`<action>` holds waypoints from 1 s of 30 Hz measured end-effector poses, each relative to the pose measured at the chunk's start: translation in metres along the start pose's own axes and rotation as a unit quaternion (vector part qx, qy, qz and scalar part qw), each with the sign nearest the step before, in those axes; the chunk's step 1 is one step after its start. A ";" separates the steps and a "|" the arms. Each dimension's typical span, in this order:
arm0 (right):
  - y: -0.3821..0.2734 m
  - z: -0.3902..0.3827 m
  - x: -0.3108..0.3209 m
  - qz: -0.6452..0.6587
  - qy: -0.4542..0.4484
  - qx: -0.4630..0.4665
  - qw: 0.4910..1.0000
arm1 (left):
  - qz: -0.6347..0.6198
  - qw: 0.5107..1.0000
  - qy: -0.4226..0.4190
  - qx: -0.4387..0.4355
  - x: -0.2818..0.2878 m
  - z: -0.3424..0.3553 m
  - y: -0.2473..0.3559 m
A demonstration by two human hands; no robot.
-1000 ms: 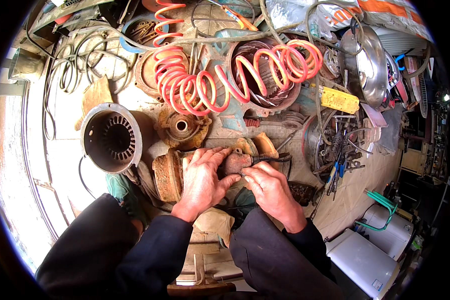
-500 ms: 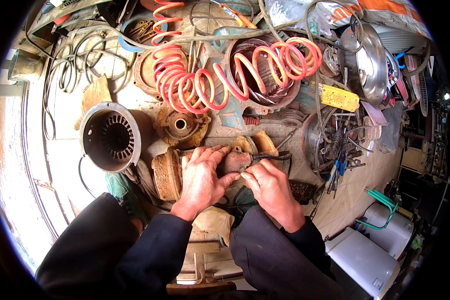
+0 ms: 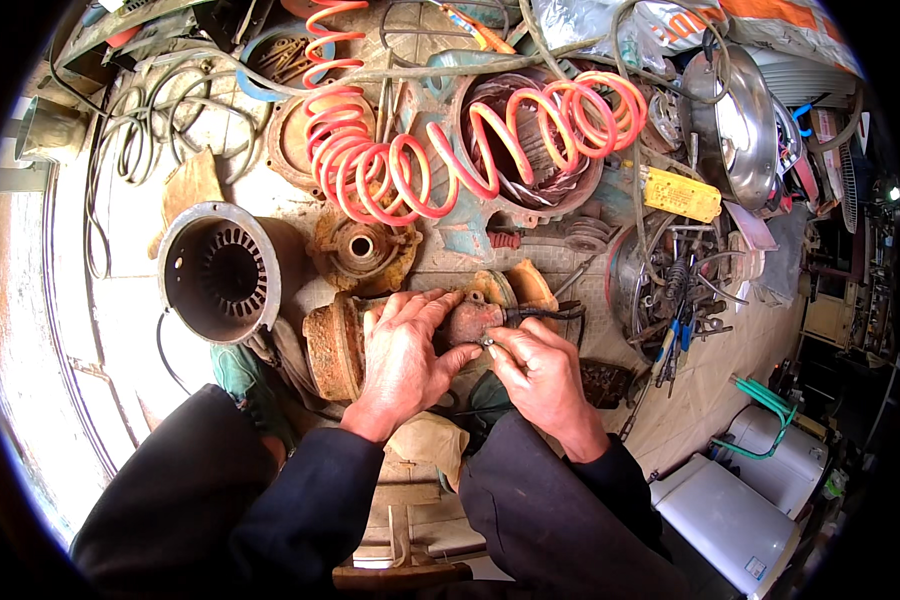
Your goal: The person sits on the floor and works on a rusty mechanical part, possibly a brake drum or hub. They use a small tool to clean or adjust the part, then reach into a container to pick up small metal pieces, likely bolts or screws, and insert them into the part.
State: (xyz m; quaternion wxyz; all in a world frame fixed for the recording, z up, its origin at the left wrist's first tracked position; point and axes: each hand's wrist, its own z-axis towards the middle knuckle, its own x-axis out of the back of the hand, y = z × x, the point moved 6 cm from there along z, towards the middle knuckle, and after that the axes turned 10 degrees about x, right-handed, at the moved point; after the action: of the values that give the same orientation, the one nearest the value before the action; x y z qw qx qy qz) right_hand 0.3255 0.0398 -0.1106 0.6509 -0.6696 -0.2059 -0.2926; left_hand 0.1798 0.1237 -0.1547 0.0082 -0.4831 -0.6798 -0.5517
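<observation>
A rusty cylindrical machine part, like a motor or pump housing (image 3: pixel 332 350), lies on its side in front of me. My left hand (image 3: pixel 405 358) wraps over its middle, with the thumb along the near side of a reddish end box (image 3: pixel 470 322). A black cable (image 3: pixel 535 314) leaves that box on the right. At the box's near edge, my right hand (image 3: pixel 542 378) pinches a small shiny screw (image 3: pixel 487 342) between thumb and forefinger. Just beyond the housing are a brownish cast flange (image 3: pixel 360 248) and a yellow-brown curved piece (image 3: pixel 532 287).
A grey stator cylinder (image 3: pixel 285 265) stands at left. Coiled red air hose (image 3: pixel 370 185) crosses a teal motor casing (image 3: pixel 445 235). To the right are a pan of tools (image 3: pixel 620 290), a yellow box (image 3: pixel 680 194), a steel bowl (image 3: pixel 705 120) and white containers (image 3: pixel 730 520).
The fingertips of my right hand have shifted slightly, and the small screw now shows between them and the box. My left hand has stayed put.
</observation>
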 end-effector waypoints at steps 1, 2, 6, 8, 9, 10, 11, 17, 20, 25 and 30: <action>0.001 -0.001 -0.001 -0.002 0.003 0.006 1.000 | 0.001 1.000 0.001 0.000 0.000 0.000 0.000; 0.001 -0.001 -0.002 -0.004 0.007 0.011 1.000 | 0.002 1.000 0.002 0.000 0.000 0.000 0.000; -0.005 0.002 0.000 -0.048 0.005 0.044 0.998 | -0.009 1.000 0.003 -0.007 0.000 0.001 0.003; -0.002 0.001 -0.002 -0.058 0.002 0.051 0.997 | -0.006 1.000 0.006 -0.006 0.001 0.000 0.001; -0.001 0.001 -0.001 -0.064 0.000 0.054 0.996 | -0.004 1.000 0.007 -0.006 0.000 0.000 0.001; 0.000 0.002 0.000 -0.047 -0.005 0.031 0.998 | -0.002 1.000 0.007 -0.006 0.000 0.001 0.001; -0.001 0.003 0.001 -0.029 -0.010 0.008 1.000 | 0.001 1.000 0.008 -0.007 -0.001 0.001 0.000; 0.000 -0.001 -0.004 -0.004 -0.002 0.014 1.000 | -0.005 1.000 0.010 -0.010 0.002 0.000 0.001; -0.003 0.001 -0.002 -0.017 0.007 0.029 0.999 | -0.007 1.000 0.006 -0.013 0.001 0.000 0.003; 0.010 -0.011 0.007 0.107 0.082 -0.084 0.987 | 0.008 1.000 0.015 -0.016 0.001 -0.001 0.000; 0.039 -0.083 0.021 0.421 0.075 -0.269 0.863 | -0.010 1.000 0.014 -0.011 -0.005 0.001 -0.002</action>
State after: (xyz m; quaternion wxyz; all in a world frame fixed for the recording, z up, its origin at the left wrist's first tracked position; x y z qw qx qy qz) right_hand 0.3562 -0.0469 -0.1273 0.5203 -0.8176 0.2319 -0.0841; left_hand 0.1816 0.1218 -0.1593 0.0070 -0.4689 -0.6781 -0.5658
